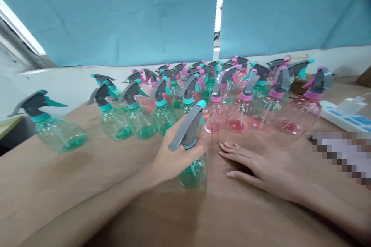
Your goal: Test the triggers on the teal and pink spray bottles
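While the left hand [171, 158] clasps a rounded green-tinted plastic spray bottle [194, 174] by its neck, near pink-tinted plastic bottles [237, 119] | right hand [262, 168] spreads palm-down, empty | steady upright hold should prevent knocks

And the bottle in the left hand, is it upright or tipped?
Roughly upright: the grey spray head is above the left hand, the green bottle body shows below.

A translucent green spray bottle [193, 175] with gray trigger head [187, 125], turquoise collar [190, 146] and nozzle [201, 104] sits nearly upright in the left hand [169, 161], nozzle facing away.
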Available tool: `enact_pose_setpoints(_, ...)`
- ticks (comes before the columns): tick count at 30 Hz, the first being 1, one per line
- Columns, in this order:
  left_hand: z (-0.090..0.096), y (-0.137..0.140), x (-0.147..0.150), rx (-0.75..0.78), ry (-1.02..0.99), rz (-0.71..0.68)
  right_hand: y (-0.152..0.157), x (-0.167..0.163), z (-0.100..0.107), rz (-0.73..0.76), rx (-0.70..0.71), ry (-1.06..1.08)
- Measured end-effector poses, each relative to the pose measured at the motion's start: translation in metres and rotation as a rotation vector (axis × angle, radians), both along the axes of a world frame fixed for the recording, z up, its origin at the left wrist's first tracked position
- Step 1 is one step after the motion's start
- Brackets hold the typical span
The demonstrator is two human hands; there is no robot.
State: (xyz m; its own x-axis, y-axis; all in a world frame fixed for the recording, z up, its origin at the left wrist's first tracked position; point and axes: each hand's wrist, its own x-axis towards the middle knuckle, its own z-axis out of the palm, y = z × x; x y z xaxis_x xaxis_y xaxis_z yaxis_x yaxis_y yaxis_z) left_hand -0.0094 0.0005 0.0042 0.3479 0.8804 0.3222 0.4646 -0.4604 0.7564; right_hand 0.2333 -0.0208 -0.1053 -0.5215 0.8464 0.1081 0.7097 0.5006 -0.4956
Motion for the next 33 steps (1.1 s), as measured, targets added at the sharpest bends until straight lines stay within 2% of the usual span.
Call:
enact_pose_setpoints(15,-0.0004,0.0017,-0.0007,0.018,0.008,-0.019,-0.0012,-0.0017,0.0045,-0.004,-0.008,-0.033)
enact_pose_setpoints(24,0.0037,0.0011,-0.0019,-0.048,0.037,-0.013,0.0010,0.0007,-0.0007,0.004,-0.005,-0.016)
enact_pose_setpoints(33,0.0032,0.0010,-0.0010,-0.021,-0.015,-0.051,-0.0002,-0.0015,0.0043,0.002,-0.022,-0.029)
